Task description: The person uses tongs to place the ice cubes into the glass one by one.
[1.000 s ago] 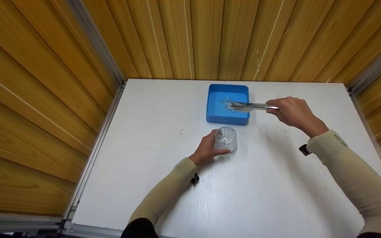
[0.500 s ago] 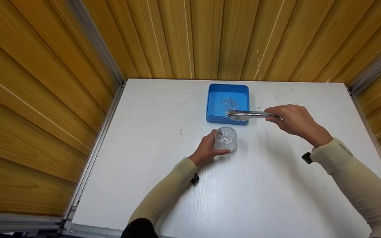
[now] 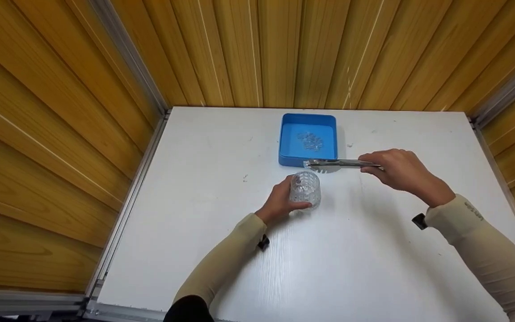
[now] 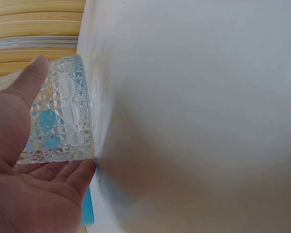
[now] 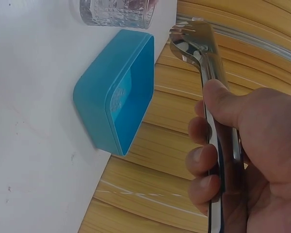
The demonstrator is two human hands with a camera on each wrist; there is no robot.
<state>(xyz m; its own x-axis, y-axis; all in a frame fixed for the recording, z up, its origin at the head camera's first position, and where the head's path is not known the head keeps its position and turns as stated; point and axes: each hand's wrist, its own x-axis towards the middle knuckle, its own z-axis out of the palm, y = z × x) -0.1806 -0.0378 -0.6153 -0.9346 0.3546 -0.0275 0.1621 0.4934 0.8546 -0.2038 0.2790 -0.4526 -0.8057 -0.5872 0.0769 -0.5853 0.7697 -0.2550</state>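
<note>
My left hand [image 3: 277, 201] grips a clear cut-glass tumbler [image 3: 306, 191] standing on the white table, thumb on the near side. In the left wrist view the fingers lie along the other side of the tumbler [image 4: 63, 114]. My right hand [image 3: 396, 170] holds metal serving tongs [image 3: 342, 163], one end forked and the other spoon-shaped, as the right wrist view shows. At the tips of the tongs is a small clear piece [image 3: 307, 164], just above and beyond the tumbler's rim. Behind the tumbler stands a blue square box [image 3: 309, 119] with several small clear pieces [image 3: 312, 141] on its floor.
The white table [image 3: 204, 188] is bordered by metal rails [image 3: 128, 197]. Wood-patterned panels [image 3: 275, 58] rise at the back and both sides. Small specks lie scattered on the tabletop.
My right hand has drawn the tongs from inside the blue box, over its near wall, toward the tumbler, with a clear piece at the tips. My left hand and the tumbler stay put.
</note>
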